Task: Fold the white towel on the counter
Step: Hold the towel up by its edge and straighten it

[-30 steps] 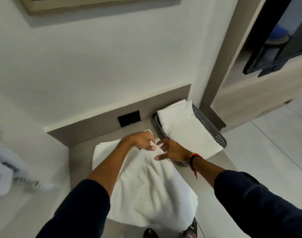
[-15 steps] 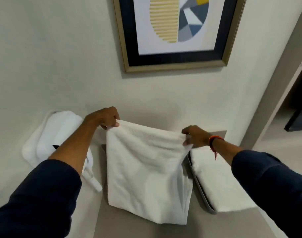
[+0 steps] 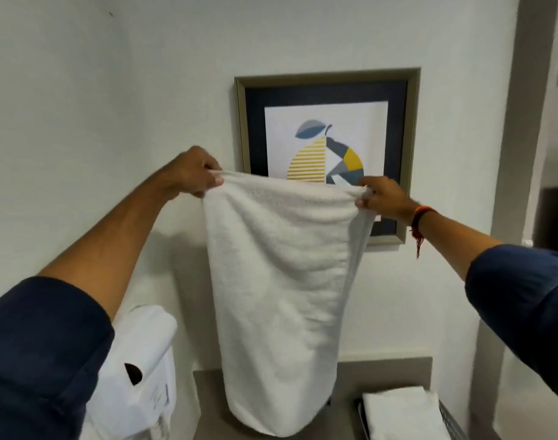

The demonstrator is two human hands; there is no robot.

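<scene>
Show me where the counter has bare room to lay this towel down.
Bare counter shows only left of the hanging towel, up to the white bag, plus a sliver between towel and basket. The right side is crowded: the basket holds a folded towel. Behind the towel is hidden.

white towel hiding counter middle, basket cut off

Both arms reach forward and up, dark sleeves pushed back to the forearms. The left hand is closed in a pinch, knuckles up, on one top corner of the white towel; the right hand, a red thread at its wrist, pinches the other.
</scene>
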